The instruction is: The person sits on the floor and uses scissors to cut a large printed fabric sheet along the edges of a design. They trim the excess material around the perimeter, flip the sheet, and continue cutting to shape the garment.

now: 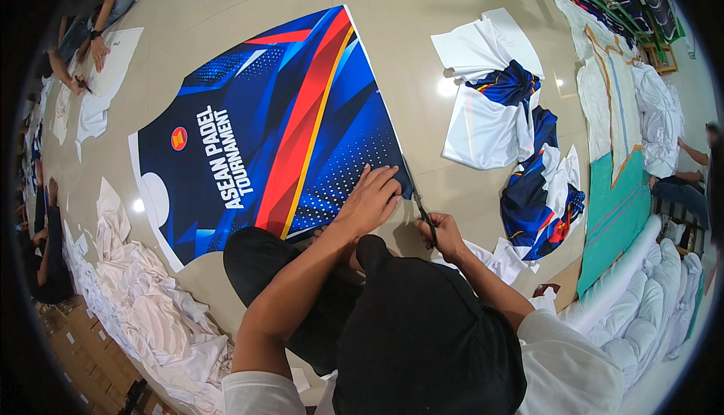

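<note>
A printed jersey panel (204,90) in navy, blue, red and yellow, with white lettering and a white border, lies spread on the tiled floor. My left hand (372,192) lies on its lower right part with fingers apart, pressing the cloth. My right hand (441,234), just right of the panel, holds black scissors (417,198) by the handles, with the blades along the panel's right edge. My legs in black clothing (422,332) are bent below the panel, partly hiding its bottom edge.
Cut fabric pieces (483,143) lie to the right; crumpled white cloth (151,294) lies at lower left, near cardboard (87,355). Rolls and bundles (626,294) line the right side. Co-workers' hands (99,53) work at upper left; other people (47,249) are at the left and right rims.
</note>
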